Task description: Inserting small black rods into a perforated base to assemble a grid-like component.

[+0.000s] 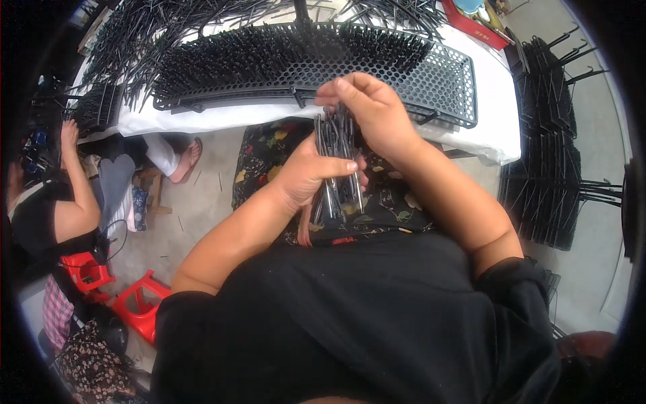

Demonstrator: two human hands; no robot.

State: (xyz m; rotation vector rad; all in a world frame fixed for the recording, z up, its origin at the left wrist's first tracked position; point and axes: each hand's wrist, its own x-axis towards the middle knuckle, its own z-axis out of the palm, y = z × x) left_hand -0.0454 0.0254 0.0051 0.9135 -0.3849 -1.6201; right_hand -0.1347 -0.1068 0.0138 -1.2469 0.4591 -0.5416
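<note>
My left hand (pixel 306 172) is wrapped round a bundle of thin black sticks (pixel 334 145), its thumb lying across the front. The bundle stands roughly upright above my lap. At its top end my right hand (pixel 377 111) has thumb and fingers bent close together; whether a stick is pinched there I cannot make out. Just beyond my hands lies a long black perforated rack (pixel 444 77). Many thin black pieces (pixel 269 57) stand packed in its holes on the left and along the back, while the holes toward the front right show bare.
Loose black sticks (pixel 141 40) are heaped on the white-covered table (pixel 498 101). A red tray (pixel 478 27) sits at the far right. Stacked filled racks (pixel 545 148) stand right of the table. Another person (pixel 81 182) works at the left, near red plastic stools (pixel 141 299).
</note>
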